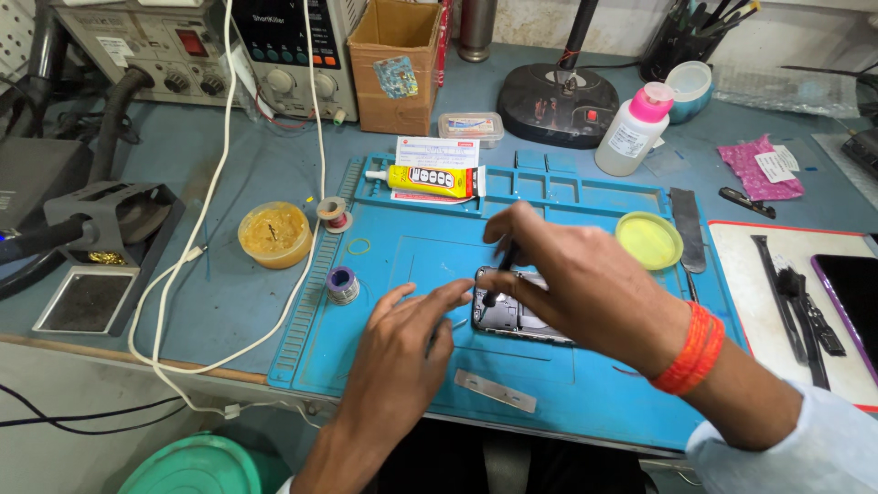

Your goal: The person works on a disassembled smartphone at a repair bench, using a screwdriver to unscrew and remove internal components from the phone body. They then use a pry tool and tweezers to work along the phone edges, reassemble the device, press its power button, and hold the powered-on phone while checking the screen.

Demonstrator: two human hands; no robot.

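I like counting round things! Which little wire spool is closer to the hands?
The blue-wrapped spool on the blue mat, just beside the left hand. The reddish spool sits farther back, at the mat's edge.

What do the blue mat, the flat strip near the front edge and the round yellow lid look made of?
Blue mat: likely silicone or soft rubber, matte, with moulded compartments and ridges. Flat strip: looks like thin metal, dull grey with a slight sheen. Yellow lid: seemingly plastic, smooth, faintly translucent.
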